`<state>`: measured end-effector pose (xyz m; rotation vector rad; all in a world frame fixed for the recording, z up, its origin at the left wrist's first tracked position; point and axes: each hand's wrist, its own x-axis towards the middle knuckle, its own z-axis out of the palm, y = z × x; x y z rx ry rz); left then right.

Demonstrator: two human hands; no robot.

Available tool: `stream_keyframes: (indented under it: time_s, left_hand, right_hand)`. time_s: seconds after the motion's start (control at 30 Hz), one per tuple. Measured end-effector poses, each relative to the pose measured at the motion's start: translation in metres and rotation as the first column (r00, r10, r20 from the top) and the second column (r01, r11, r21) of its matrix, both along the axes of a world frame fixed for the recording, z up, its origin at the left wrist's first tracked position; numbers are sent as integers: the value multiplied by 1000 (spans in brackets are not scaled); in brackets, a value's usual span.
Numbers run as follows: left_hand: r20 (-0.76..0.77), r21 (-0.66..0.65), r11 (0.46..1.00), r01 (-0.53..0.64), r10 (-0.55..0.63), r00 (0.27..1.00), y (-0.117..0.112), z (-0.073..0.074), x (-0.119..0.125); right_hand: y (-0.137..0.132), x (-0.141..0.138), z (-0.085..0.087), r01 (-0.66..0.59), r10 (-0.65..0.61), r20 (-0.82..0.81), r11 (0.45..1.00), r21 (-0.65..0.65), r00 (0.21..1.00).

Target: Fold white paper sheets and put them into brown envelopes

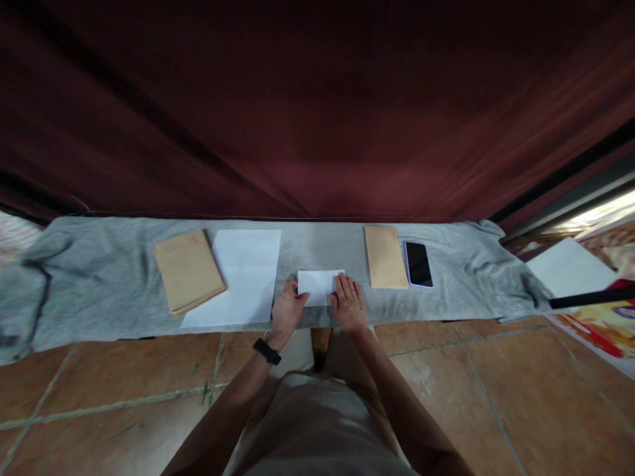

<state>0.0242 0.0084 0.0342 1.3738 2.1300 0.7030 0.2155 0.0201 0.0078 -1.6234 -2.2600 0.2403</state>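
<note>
A small folded white paper (317,283) lies on the grey cloth (99,311) in front of me. My left hand (286,311), with a black band on its wrist, pinches the paper's left edge with thumb and fingers. My right hand (349,304) lies flat with fingers stretched out, pressing on the paper's right end. To the left lie a stack of white sheets (243,274) and a pile of brown envelopes (187,270). A single brown envelope (384,256) lies to the right.
A black phone (418,264) lies next to the single envelope. A dark red curtain (317,106) hangs behind the cloth. Brown floor tiles (496,390) lie below. More white paper (570,268) and a colourful printed sheet (602,324) sit at the far right.
</note>
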Motion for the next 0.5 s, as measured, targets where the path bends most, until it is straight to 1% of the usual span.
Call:
stream_keyframes:
  time_s: [0.07,0.1,0.17,0.2,0.23,0.3,0.33,0.37,0.4,0.5]
  left_hand:
    - [-161,46,999,29,-21,987,-5,3,4]
    - [-245,82,995,59,-37,969,-8,4,6]
    - [-387,151,976,156,-87,918,-11,6,15]
    - [-434,176,958,228,-132,891,-12,7,20]
    - [-464,190,930,314,-197,864,-12,7,26]
    - [-491,190,849,493,-353,797,-11,5,38]
    - [-496,176,809,561,-419,760,-11,2,44]
    - [-498,156,780,606,-467,731,-10,0,48]
    - [-498,135,769,625,-492,714,-9,-2,52]
    - [-508,89,781,618,-498,703,-8,-8,54]
  right_hand:
    - [-1,0,0,3,-3,1,1000,13,1000]
    - [-1,-1,0,5,-5,0,1000,18,1000]
    - [-2,-1,0,7,-7,2,1000,25,1000]
    - [-2,-1,-1,6,-6,5,1000,27,1000]
    - [-2,-1,-1,4,-5,10,1000,26,1000]
    - [-2,-1,-2,-3,2,23,1000,20,1000]
    - [-2,0,-2,-9,8,32,1000,15,999]
    - [-2,1,-3,-15,15,40,1000,10,999]
    - [-2,1,-3,-21,21,45,1000,6,999]
    - [-1,3,-4,-29,29,46,1000,3,999]
